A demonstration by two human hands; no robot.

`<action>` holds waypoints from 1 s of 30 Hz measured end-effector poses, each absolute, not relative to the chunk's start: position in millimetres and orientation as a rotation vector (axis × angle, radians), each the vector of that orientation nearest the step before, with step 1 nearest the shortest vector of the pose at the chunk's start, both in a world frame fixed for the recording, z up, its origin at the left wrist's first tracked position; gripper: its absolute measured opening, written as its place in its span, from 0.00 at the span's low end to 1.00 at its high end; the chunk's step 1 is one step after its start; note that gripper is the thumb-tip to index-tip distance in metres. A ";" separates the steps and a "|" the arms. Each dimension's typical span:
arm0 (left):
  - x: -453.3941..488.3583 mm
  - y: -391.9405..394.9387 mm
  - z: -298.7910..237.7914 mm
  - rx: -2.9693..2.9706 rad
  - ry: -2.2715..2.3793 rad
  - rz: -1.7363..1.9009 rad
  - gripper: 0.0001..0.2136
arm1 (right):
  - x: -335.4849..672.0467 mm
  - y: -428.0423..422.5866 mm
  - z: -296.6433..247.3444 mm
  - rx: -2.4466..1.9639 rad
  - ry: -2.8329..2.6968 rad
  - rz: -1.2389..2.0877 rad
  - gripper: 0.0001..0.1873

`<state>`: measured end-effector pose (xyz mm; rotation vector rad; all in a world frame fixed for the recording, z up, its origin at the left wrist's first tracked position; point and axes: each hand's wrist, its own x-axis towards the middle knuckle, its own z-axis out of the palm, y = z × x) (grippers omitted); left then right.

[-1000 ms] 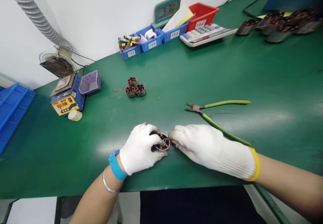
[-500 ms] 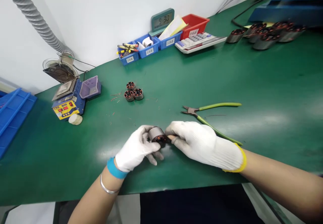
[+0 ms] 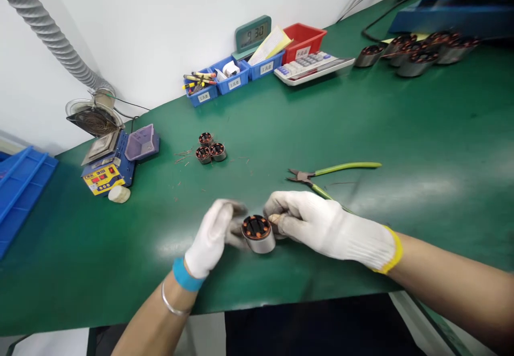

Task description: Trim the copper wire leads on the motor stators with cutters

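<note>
A motor stator, a silver ring with copper windings and a dark core, stands upright between my gloved hands just above or on the green bench. My left hand is at its left side, fingers apart and blurred, no longer wrapped round it. My right hand is closed in a pinch at the stator's right edge, thumb and forefinger together; any wire between them is hidden. Cutting pliers with green handles lie open behind my right hand, one handle partly covered by it.
Three small stators sit amid wire scraps. Further left are a blue-yellow soldering pot and a purple tray. Blue bins, a red bin and a calculator line the wall. Larger stators stand at back right.
The stator has turned from lying tilted to upright, its wound face now up. My left hand has loosened from it and drawn slightly left. My right hand keeps its pinch.
</note>
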<state>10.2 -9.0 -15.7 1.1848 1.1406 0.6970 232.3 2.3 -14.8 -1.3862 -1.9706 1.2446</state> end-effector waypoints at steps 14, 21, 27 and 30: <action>22.1 -18.2 -18.4 1.430 1.129 1.164 0.21 | 229.2 3.3 -23.8 -1.353 -1.863 1.387 0.06; 21.9 -6.7 -20.2 1.552 1.038 0.480 0.12 | 223.3 -4.9 -15.6 -1.433 -2.043 1.109 0.06; 16.1 -11.2 -29.7 2.613 1.236 0.953 0.14 | 210.5 2.4 -25.8 -1.264 -1.398 1.696 0.13; 17.5 -10.8 -31.8 2.623 1.320 1.056 0.14 | 210.9 8.9 -26.5 -1.222 -1.176 1.677 0.20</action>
